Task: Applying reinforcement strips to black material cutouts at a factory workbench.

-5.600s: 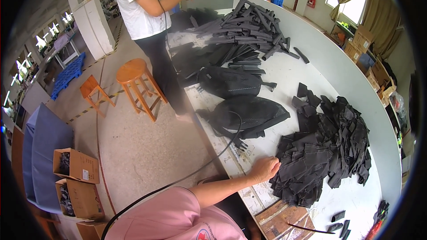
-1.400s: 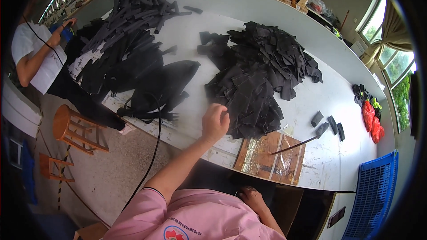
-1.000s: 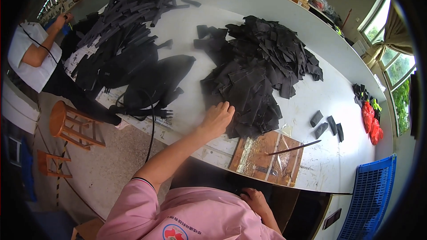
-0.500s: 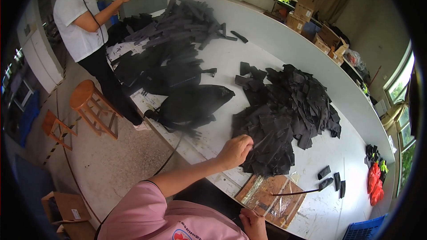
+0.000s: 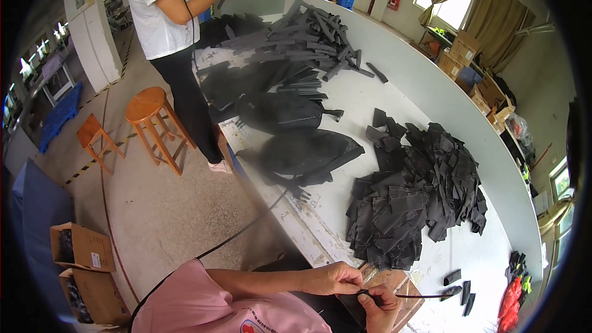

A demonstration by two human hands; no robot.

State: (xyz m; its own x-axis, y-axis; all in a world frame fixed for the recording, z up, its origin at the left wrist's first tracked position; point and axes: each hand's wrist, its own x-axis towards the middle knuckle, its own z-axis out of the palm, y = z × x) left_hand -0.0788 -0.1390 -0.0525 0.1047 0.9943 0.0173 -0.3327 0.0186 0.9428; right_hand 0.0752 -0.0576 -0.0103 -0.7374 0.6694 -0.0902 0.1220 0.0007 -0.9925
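Note:
My left hand (image 5: 334, 279) and my right hand (image 5: 381, 309) are close together at the front edge of the table. Between them is a small black fabric piece (image 5: 364, 293), pinched by the right thumb and fingers. The left fingertips are pressed together just above it; what they grip is too small to make out. A thin dark rod (image 5: 422, 296) runs from behind my right hand toward several small black rolled pieces (image 5: 452, 277). Below the hands lies a wooden board (image 5: 404, 285), partly covered. Beyond it spreads a large heap of flat black fabric pieces (image 5: 401, 203).
Black mesh bags (image 5: 314, 151) and a pile of dark tubes (image 5: 314, 37) lie farther along the white table (image 5: 394, 102). A co-worker (image 5: 163, 9) stands at its left side, near a wooden stool (image 5: 148, 103). Cardboard boxes (image 5: 83, 246) sit at lower left; a red bag (image 5: 510, 305) hangs at right.
My left hand has left the fabric heap and come down beside my right hand. A small black piece now shows at my right fingers. The view has shifted.

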